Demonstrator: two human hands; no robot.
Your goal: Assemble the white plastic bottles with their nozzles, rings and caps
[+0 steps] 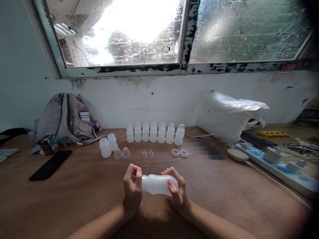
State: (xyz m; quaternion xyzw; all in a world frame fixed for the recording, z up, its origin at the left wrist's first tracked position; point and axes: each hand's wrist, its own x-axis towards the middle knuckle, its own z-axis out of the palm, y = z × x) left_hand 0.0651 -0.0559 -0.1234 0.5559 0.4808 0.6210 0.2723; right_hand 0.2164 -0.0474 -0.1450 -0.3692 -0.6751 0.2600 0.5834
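Observation:
A translucent white baby bottle (pixel 159 184) lies sideways between my hands, above the near part of the table. My right hand (pixel 178 189) wraps round its base end. Closed round the neck end is my left hand (pixel 133 186), whose fingers hide most of the cap there. Farther back are two open bottle bodies (pixel 105 148), two clear dome caps (pixel 126 152), two clear nipples (pixel 151 153) and two white collar rings (pixel 184 153). Behind them stands a row of several capped bottles (pixel 154 133), all upright.
On the left are a grey backpack (pixel 63 116), a small printed box (pixel 48 145) and a black phone (pixel 50 165). To the right lie a power strip (pixel 279 167) with plugs, a round white pad (pixel 237 155) with a cable and a silvery padded bag (pixel 229 113). A wall and window close off the back.

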